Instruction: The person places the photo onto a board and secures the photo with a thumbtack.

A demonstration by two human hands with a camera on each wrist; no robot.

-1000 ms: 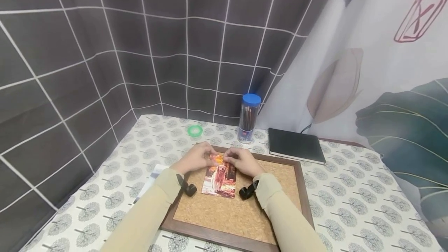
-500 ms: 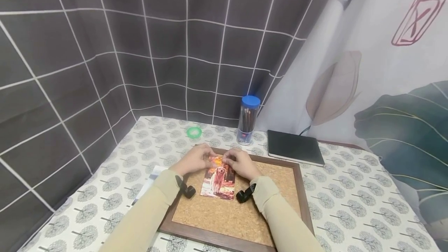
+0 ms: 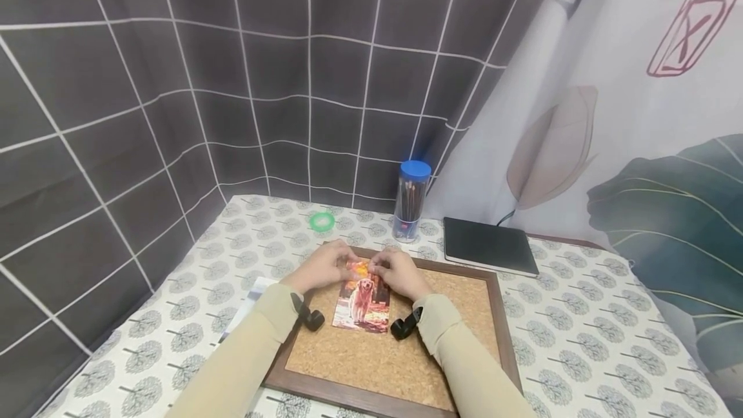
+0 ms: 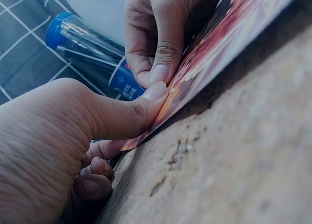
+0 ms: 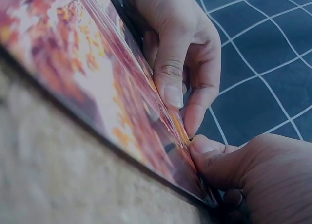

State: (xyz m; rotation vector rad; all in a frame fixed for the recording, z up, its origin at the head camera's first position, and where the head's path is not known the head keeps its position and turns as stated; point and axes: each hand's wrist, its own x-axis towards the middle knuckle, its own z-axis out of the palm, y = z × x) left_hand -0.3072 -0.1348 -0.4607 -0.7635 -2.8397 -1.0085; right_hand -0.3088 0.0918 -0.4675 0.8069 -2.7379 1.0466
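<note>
Item: tape roll (image 3: 322, 220) far left, idle. I see the left hand (image 3: 320, 267) and right hand (image 3: 397, 272) both curled, pinching the photo (image 3: 362, 302) by its top edge; it lies on the corkboard (image 3: 406, 353). Risk: uneven pinching could crease or skew it. Versus half a second ago, nothing has noticeably shifted.

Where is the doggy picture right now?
The dog photo lies on the cork board, in the middle of the head view, its top edge pinched between the left hand and right hand.
</note>
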